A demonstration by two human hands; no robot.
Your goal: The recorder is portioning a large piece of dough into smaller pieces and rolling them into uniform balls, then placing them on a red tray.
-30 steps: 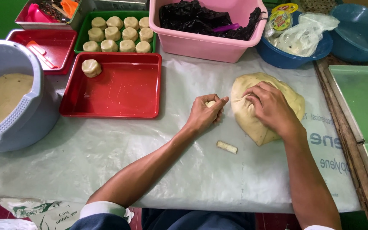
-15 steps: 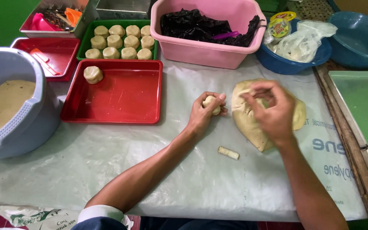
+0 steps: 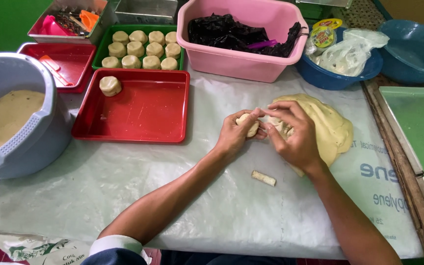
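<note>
Across the white plastic-covered table (image 3: 212, 206) we see the left hand (image 3: 235, 136) cupping a small pale dough ball (image 3: 248, 124) while the right hand (image 3: 295, 137) pinches the big flattened dough mound (image 3: 332, 128) (just right of the red square tray (image 3: 138, 110)).

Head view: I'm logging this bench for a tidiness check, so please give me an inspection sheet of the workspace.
Surface: table under a pale plastic sheet, wrinkled.
Job's things: small dough piece in the left hand; large dough mass under the right hand.
Clutter: red tray with one dough ball; green tray of dough balls; pink tub holding dark plastic; grey tub of batter; small stick lying loose.
Grippers: left hand closed on the small dough piece; right hand pinching the large dough mass.
Cables: nothing seen.
Surroundings: blue bowls, green trays at right.
</note>
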